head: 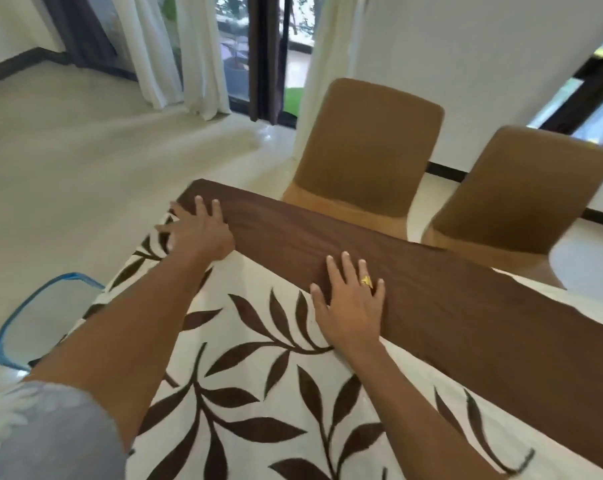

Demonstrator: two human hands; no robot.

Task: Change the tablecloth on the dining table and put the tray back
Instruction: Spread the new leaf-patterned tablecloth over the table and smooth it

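The tablecloth (276, 393), cream with brown leaves and a plain brown band, lies spread over the surface. The left hand (198, 230) lies flat near the far left corner and the right hand (350, 299) flat on the band's edge, each grip apart, fingers spread, clamped on nothing. Two tan chairs (366, 147) stand beyond.

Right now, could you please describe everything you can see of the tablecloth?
The tablecloth is cream fabric printed with dark brown leafy sprigs, and a wide plain brown band runs along its far side. It lies spread flat over the table, reaching the corner at left. The left hand and right hand press flat on it, fingers spread.
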